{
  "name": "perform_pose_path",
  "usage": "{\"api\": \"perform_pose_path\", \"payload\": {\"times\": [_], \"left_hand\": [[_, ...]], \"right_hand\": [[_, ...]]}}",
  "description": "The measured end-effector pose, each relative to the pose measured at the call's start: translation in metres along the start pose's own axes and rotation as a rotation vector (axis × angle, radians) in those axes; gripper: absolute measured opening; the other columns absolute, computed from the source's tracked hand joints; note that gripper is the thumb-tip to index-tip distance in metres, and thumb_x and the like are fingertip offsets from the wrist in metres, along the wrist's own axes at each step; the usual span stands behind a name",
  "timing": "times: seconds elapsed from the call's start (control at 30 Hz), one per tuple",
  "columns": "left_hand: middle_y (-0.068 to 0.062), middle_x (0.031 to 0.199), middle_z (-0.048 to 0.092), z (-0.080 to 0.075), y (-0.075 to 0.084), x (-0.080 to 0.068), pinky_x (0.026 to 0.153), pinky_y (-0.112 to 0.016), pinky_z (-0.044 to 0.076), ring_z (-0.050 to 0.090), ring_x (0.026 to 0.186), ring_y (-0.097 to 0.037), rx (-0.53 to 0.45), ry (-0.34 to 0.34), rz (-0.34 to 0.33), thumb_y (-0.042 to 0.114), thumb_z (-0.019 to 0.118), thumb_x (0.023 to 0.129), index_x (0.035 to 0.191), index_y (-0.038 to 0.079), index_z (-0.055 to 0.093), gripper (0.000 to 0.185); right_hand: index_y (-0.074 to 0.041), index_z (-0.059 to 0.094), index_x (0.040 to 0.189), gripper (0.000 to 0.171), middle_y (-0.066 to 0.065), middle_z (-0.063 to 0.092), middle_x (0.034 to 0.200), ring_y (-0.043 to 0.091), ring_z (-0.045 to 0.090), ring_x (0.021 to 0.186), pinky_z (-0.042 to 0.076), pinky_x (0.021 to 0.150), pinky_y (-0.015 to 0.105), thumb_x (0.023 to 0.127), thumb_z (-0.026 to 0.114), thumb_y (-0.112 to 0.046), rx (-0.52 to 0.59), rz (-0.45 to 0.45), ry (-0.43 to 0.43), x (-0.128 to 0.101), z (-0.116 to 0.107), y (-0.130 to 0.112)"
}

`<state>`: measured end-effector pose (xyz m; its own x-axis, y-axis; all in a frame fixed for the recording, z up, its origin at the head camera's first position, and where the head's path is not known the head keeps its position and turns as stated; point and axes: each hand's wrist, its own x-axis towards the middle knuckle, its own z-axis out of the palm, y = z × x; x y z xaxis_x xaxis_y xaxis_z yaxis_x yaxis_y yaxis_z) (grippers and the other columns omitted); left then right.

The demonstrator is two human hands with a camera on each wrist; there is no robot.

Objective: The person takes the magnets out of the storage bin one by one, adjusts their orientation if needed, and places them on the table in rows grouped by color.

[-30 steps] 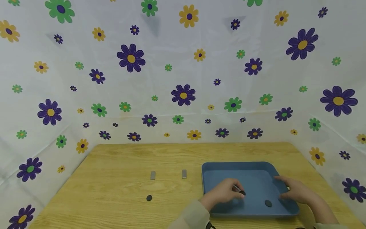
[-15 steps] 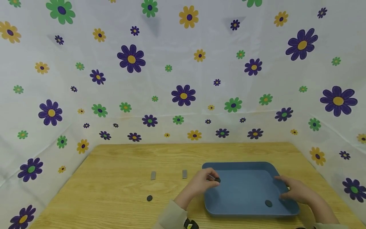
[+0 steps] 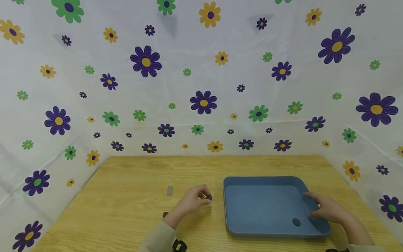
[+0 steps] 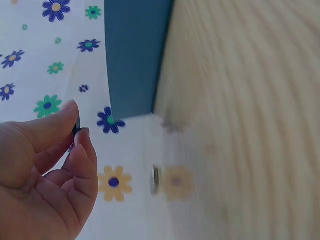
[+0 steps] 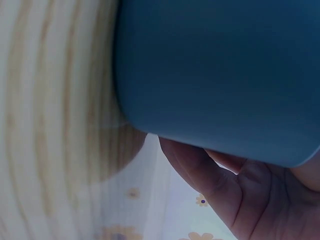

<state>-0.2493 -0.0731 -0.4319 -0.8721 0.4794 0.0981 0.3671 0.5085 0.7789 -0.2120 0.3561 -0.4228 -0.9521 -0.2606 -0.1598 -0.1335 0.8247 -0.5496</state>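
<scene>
Just left of the blue tray [image 3: 252, 182], over the bare wood of the table [image 3: 132, 175], the left hand [image 3: 189, 203] pinches a small dark disc [image 3: 209, 198] between thumb and fingertips, lifted off the surface so it hangs free of everything. The right hand [image 3: 325, 209] curls its fingers over the tray's right rim, seemingly to steady the smooth, round-cornered plastic, while a second flat disc [image 3: 296, 222] lies inside and a short grey bar [image 3: 169, 190] rests on the grained tabletop.
</scene>
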Motion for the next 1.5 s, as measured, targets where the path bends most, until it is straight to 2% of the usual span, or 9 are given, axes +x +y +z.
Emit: {"api": "perform_pose_path", "payload": {"times": [0.23, 0.43, 0.73, 1.07, 1.33, 1.5], "left_hand": [[-0.001, 0.087, 0.055, -0.024, -0.018, -0.016, 0.064, -0.028, 0.045, 0.052, 0.078, -0.016, 0.046, 0.006, -0.028, 0.007, 0.062, 0.083, 0.09, 0.004, 0.057, 0.009], [-0.003, 0.086, 0.054, -0.034, -0.024, -0.023, 0.063, -0.029, 0.045, 0.051, 0.078, -0.017, 0.066, 0.0, -0.057, 0.005, 0.062, 0.082, 0.09, 0.003, 0.056, 0.01], [-0.004, 0.084, 0.055, -0.035, -0.029, -0.023, 0.066, -0.032, 0.047, 0.055, 0.079, -0.02, 0.115, -0.022, -0.085, 0.002, 0.064, 0.079, 0.086, 0.002, 0.056, 0.011], [-0.004, 0.083, 0.054, -0.034, -0.028, -0.023, 0.067, -0.035, 0.047, 0.056, 0.081, -0.025, 0.199, -0.103, -0.089, -0.002, 0.066, 0.076, 0.079, 0.004, 0.057, 0.012], [0.001, 0.078, 0.052, -0.032, -0.03, -0.022, 0.065, -0.03, 0.043, 0.051, 0.074, -0.016, 0.29, -0.162, -0.063, 0.0, 0.068, 0.074, 0.077, 0.007, 0.057, 0.014], [0.003, 0.074, 0.054, -0.031, -0.032, -0.022, 0.064, -0.028, 0.044, 0.051, 0.07, -0.012, 0.327, -0.171, -0.043, 0.0, 0.069, 0.073, 0.076, 0.008, 0.057, 0.014]], "right_hand": [[0.016, 0.041, 0.12, 0.069, 0.042, 0.037, 0.116, 0.054, 0.041, 0.101, 0.041, 0.077, 0.052, 0.067, 0.075, -0.013, -0.03, -0.001, 0.007, -0.001, -0.001, -0.001], [0.015, 0.041, 0.12, 0.068, 0.042, 0.038, 0.115, 0.054, 0.042, 0.1, 0.041, 0.077, 0.053, 0.067, 0.075, -0.013, -0.056, 0.002, 0.009, 0.001, -0.001, -0.002], [0.016, 0.04, 0.121, 0.07, 0.042, 0.036, 0.117, 0.055, 0.041, 0.1, 0.042, 0.075, 0.052, 0.068, 0.074, -0.015, -0.034, 0.003, 0.004, 0.001, -0.001, -0.003], [0.017, 0.038, 0.121, 0.072, 0.043, 0.035, 0.118, 0.056, 0.04, 0.099, 0.043, 0.074, 0.051, 0.068, 0.074, -0.016, -0.012, 0.0, -0.007, -0.001, -0.001, -0.003], [0.015, 0.039, 0.121, 0.071, 0.042, 0.037, 0.117, 0.054, 0.042, 0.1, 0.042, 0.076, 0.052, 0.069, 0.074, -0.018, -0.043, 0.02, -0.008, 0.001, -0.001, -0.001], [0.016, 0.04, 0.12, 0.07, 0.042, 0.037, 0.117, 0.055, 0.042, 0.099, 0.042, 0.075, 0.052, 0.068, 0.075, -0.017, -0.051, 0.014, 0.005, 0.001, 0.0, -0.001]]}}
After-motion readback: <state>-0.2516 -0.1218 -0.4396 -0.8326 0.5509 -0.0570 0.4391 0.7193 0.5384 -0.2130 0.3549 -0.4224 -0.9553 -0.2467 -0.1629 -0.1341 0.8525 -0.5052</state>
